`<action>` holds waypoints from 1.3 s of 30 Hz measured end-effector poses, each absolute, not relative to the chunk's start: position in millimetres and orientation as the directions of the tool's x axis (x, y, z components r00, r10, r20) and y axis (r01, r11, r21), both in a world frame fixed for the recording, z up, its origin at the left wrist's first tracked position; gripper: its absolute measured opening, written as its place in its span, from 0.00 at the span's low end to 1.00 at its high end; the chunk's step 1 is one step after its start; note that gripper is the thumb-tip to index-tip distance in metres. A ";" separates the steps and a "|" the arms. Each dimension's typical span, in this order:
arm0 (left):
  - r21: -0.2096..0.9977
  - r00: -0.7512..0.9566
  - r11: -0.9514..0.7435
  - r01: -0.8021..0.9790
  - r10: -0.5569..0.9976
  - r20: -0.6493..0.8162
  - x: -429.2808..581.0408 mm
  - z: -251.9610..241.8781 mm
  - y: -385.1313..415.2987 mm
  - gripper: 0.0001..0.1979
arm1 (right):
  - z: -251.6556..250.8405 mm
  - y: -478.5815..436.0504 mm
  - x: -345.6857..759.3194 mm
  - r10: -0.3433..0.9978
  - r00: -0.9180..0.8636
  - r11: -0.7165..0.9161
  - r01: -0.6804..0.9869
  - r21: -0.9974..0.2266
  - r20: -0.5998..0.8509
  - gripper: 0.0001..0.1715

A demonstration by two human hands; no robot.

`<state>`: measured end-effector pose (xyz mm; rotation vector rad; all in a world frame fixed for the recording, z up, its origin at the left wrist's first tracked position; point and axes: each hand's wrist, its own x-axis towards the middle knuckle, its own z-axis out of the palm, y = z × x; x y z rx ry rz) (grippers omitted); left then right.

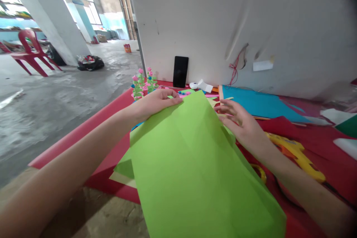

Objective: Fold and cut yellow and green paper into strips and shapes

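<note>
A large sheet of bright green paper (195, 163) fills the middle of the view, its near end overhanging the table's front. My left hand (161, 99) pinches the sheet's far left edge between thumb and fingers. Just off the right edge is my right hand (235, 117), fingers spread and apart, holding nothing that I can see. Beneath the green sheet, corners of more green and pale yellow paper (122, 179) stick out on the left. Small paper plants with pink flowers (145, 81) stand beyond my left hand.
A yellow glue gun (298, 156) lies right of my right forearm, near a yellow scissors handle (260, 173). Blue paper sheets (256, 102) lie at the back right. A black phone (180, 71) leans on the white panel (212, 26) behind the red-covered table (92, 143).
</note>
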<state>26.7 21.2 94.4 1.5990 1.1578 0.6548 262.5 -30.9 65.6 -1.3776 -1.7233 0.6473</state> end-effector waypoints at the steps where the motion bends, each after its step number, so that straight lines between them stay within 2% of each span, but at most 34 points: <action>1: 0.939 0.392 -0.028 0.343 0.913 -0.116 26.5 95.2 20.7 0.16 | 67.1 -29.2 264.2 0.976 -0.063 0.213 0.504 -0.837 0.210 0.22; 3: 0.952 0.391 -0.048 0.303 0.917 -0.079 26.2 97.2 19.7 0.15 | 70.1 -25.7 269.5 0.995 -0.077 0.095 0.460 -0.883 0.067 0.19; 5: 0.960 0.396 -0.091 0.263 0.918 -0.021 24.9 99.3 19.5 0.14 | 72.5 -23.0 275.7 0.994 -0.110 0.053 0.430 -0.901 0.006 0.18; 9: 0.928 0.470 -0.236 0.289 0.879 0.078 16.0 101.1 23.6 0.20 | 79.7 -25.4 282.8 0.986 -0.106 0.164 0.408 -0.898 0.131 0.17; 11: 0.881 0.533 -0.328 0.340 0.840 0.107 9.4 99.5 28.2 0.18 | 85.5 -30.1 281.9 0.980 -0.084 0.198 0.432 -0.880 0.179 0.16; 14: 0.833 0.652 -0.382 0.400 0.757 0.035 1.9 96.0 34.5 0.14 | 93.6 -36.4 279.0 0.975 -0.070 0.218 0.465 -0.858 0.210 0.15; 17: 0.830 0.680 -0.348 0.437 0.731 -0.051 0.8 94.8 34.9 0.16 | 99.0 -38.3 280.3 0.971 -0.078 0.235 0.465 -0.854 0.225 0.17; 19: 0.863 0.640 -0.295 0.410 0.768 -0.041 1.8 96.9 32.2 0.18 | 102.7 -37.9 285.0 0.982 -0.128 0.182 0.450 -0.874 0.138 0.19; 21: 0.912 0.560 -0.242 0.331 0.829 0.017 1.5 101.1 29.3 0.19 | 106.8 -36.6 292.1 0.979 -0.195 0.028 0.390 -0.920 -0.053 0.20; 23: 0.945 0.440 -0.219 0.245 0.893 0.093 -0.9 106.2 27.8 0.19 | 110.7 -33.7 300.5 0.963 -0.180 -0.153 0.244 -0.958 -0.200 0.20; 24: 0.952 0.368 -0.224 0.209 0.920 0.136 -2.8 108.5 27.9 0.20 | 112.2 -31.4 304.8 0.966 -0.138 -0.200 0.141 -0.970 -0.219 0.19; 26: 0.957 0.233 -0.249 0.151 0.950 0.210 -7.2 111.5 29.9 0.21 | 114.7 -25.4 313.3 0.980 -0.039 -0.195 -0.056 -0.979 -0.193 0.19; 28: 0.954 0.138 -0.281 0.104 0.954 0.266 -11.3 112.1 33.0 0.22 | 116.8 -19.8 320.7 0.992 0.025 -0.116 -0.191 -0.975 -0.123 0.21; 31: 0.956 0.100 -0.288 0.053 0.954 0.281 -15.1 111.2 36.3 0.23 | 119.8 -16.5 327.9 0.998 0.055 -0.028 -0.260 -0.965 -0.044 0.29; 33: 0.960 0.089 -0.279 0.010 0.957 0.277 -15.9 111.9 36.3 0.22 | 120.8 -17.4 329.4 0.997 0.068 -0.032 -0.214 -0.976 -0.048 0.36; 35: 0.959 0.066 -0.282 -0.028 0.957 0.284 -15.7 113.9 35.4 0.23 | 120.1 -18.7 328.4 0.993 0.116 0.019 -0.072 -0.997 0.010 0.40; 37: 0.955 0.019 -0.293 -0.053 0.956 0.294 -15.0 116.7 34.8 0.24 | 117.7 -19.4 325.5 0.975 0.156 0.136 0.157 -0.978 0.160 0.39; 39: 0.955 -0.018 -0.290 -0.066 0.957 0.289 -14.6 119.2 34.6 0.26 | 114.3 -19.3 322.2 0.937 0.150 0.245 0.359 -0.901 0.314 0.35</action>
